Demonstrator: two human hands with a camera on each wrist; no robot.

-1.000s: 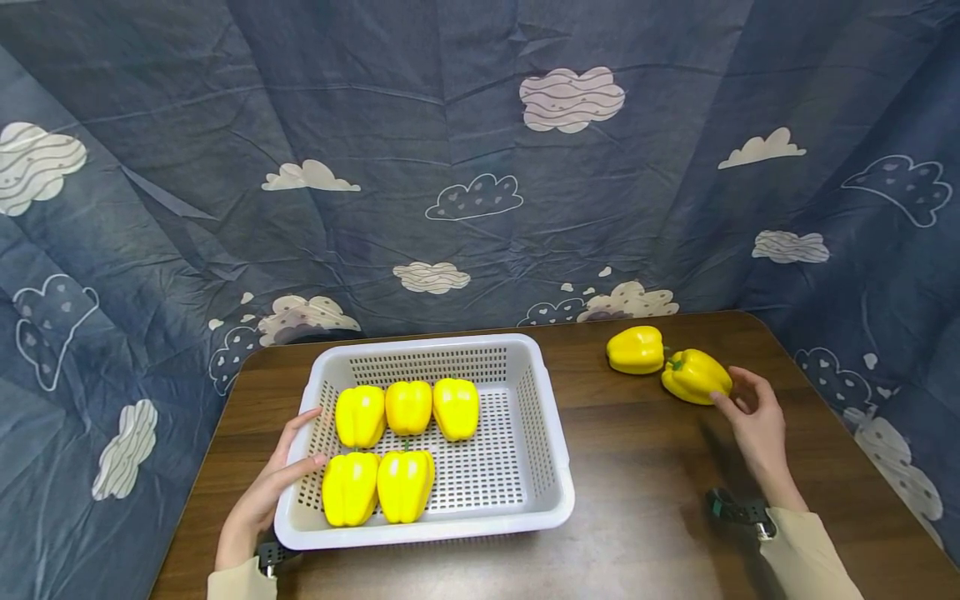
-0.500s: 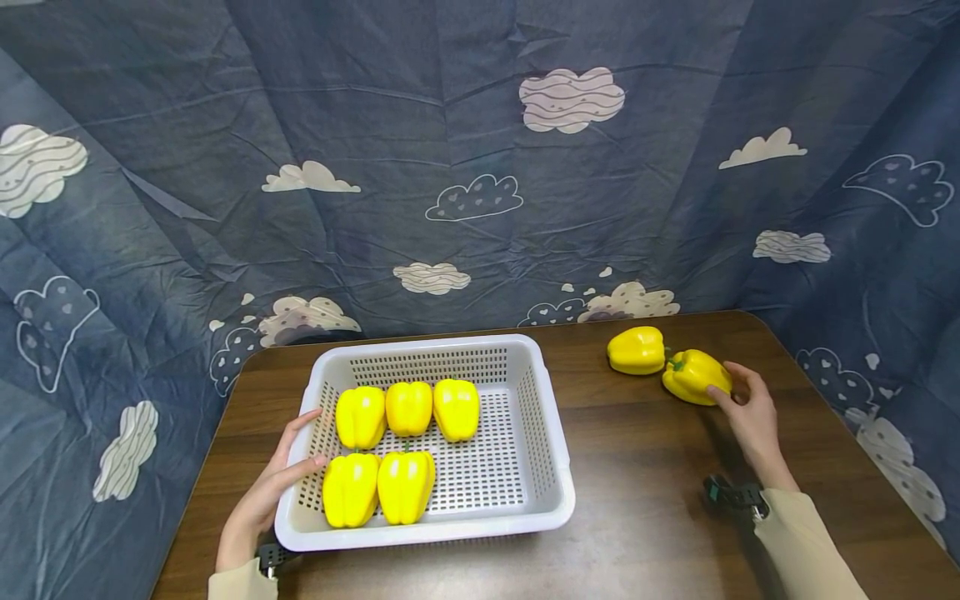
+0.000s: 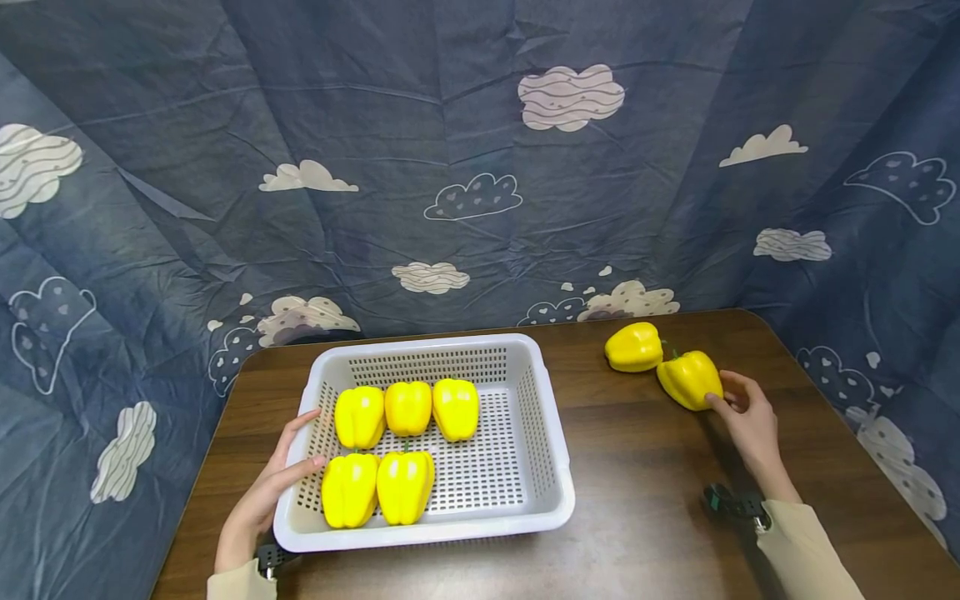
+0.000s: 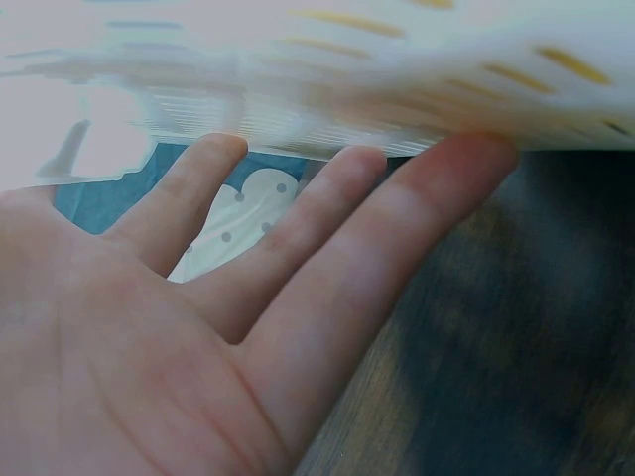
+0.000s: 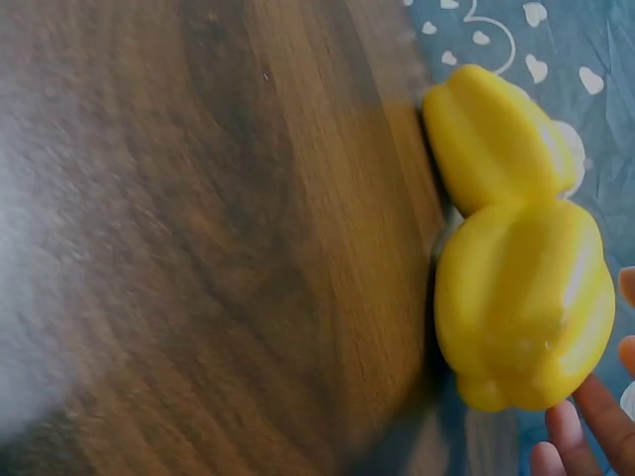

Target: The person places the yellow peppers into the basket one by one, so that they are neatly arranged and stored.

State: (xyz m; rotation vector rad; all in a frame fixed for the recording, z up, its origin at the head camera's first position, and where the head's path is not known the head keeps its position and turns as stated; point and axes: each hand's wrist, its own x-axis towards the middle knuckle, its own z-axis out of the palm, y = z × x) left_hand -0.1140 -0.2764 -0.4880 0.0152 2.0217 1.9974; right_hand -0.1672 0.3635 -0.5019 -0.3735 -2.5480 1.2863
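Note:
At the left end of a light grey plastic basket [image 3: 557, 475], my left hand [image 3: 262, 496] grips the rim, thumb over the inside. In the left wrist view its other fingers [image 4: 337, 263] reach along the basket's outside. Far right on the table, my right hand [image 3: 753, 427] holds the blunt end of a yellow bell pepper [image 3: 690, 380] between thumb and fingers. The right wrist view shows this bell pepper [image 5: 526, 307] with fingertips [image 5: 566, 421] at its end. A second yellow bell pepper [image 3: 633, 347] lies just beside it, towards the back left.
Several yellow bell peppers [image 3: 405, 487] lie in two rows in the basket's left and middle part; bare perforated floor [image 3: 487, 450] shows at its right. Brown wooden table [image 3: 622, 475] spans between basket and right hand. A blue cloud-patterned curtain [image 3: 480, 275] hangs behind the table's back edge.
The bell pepper at my right hand has turned, its stem end now pointing more to the back, and shifted slightly left. The other loose bell pepper tilted a little. My left hand stayed put.

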